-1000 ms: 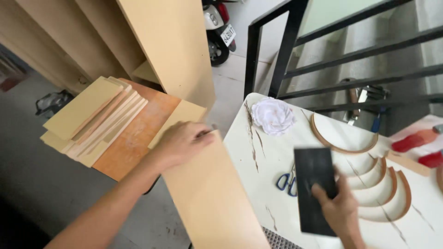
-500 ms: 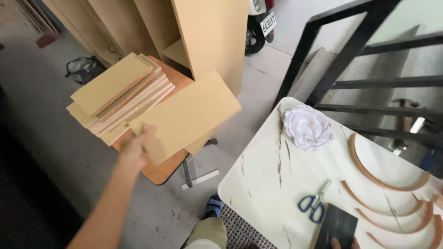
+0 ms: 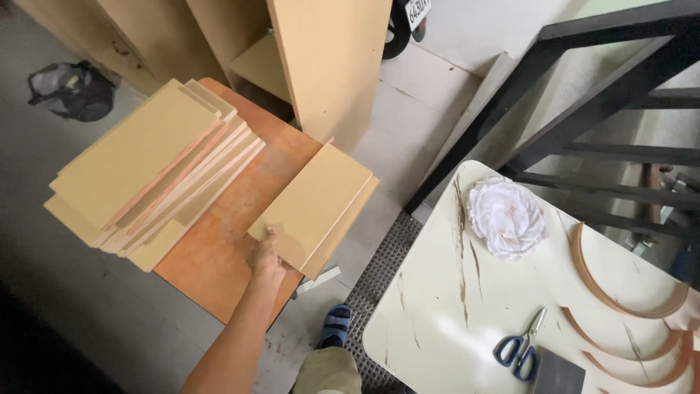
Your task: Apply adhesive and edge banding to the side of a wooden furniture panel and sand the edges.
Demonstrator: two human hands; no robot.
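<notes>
My left hand (image 3: 267,257) grips the near corner of a tan rectangular board (image 3: 312,203), which lies flat on a second board of the same kind on the orange-brown low table (image 3: 219,252). To the left on that table sits a fanned stack of several similar tan boards (image 3: 146,171). My right hand is out of view. On the cream table (image 3: 452,314) at the right lie blue-handled scissors (image 3: 519,349) and a dark flat block (image 3: 558,373) at the bottom edge.
A white crumpled cloth (image 3: 506,216) and curved wooden strips (image 3: 620,299) rest on the cream table. A tall tan cabinet (image 3: 328,66) stands behind the low table. Black metal railing (image 3: 583,95) is at the right. A dark bag (image 3: 73,89) lies on the floor. My blue sandal (image 3: 337,325) shows below.
My left hand carried the tan board from the cream table leftward and set it on the orange-brown table. My right hand with the dark block dropped out of view.
</notes>
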